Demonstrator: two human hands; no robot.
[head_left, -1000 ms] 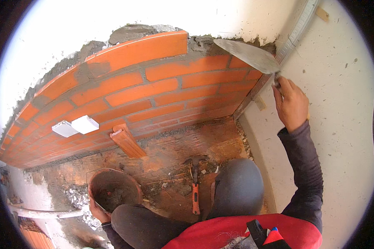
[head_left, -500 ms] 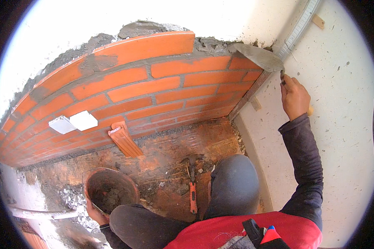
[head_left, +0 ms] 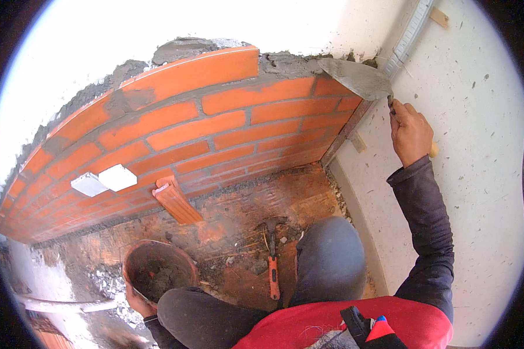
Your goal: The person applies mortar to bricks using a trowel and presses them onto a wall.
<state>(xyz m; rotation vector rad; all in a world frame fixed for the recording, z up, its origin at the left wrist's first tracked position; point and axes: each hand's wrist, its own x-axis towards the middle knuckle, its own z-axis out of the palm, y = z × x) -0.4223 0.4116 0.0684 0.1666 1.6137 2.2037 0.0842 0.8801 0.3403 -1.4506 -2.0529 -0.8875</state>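
Note:
My right hand (head_left: 411, 132) is closed round the handle of a trowel (head_left: 361, 78). Its grey blade lies at the top course of an orange brick wall (head_left: 233, 122), by the right end, over wet mortar (head_left: 291, 64). At lower left, my left hand (head_left: 137, 299) grips the side of a bucket (head_left: 160, 244) that has grey mortar inside; some of its fingers are hidden by the bucket. The bucket leans beside my bent knee. The top course ends in a brick left of the trowel, with bare mortar between them.
A claw hammer (head_left: 273, 262) lies on the dirty floor before my knees. One loose orange brick piece (head_left: 177, 202) leans by the wall. Two white blocks (head_left: 117, 177) are at the wall's face. A metal profile (head_left: 410, 41) runs up the speckled white panel (head_left: 471, 174) on the right.
The view has shifted slightly, so the wall sits a little lower and further left. The trowel stays at the same corner of the wall, and both hands keep their grips.

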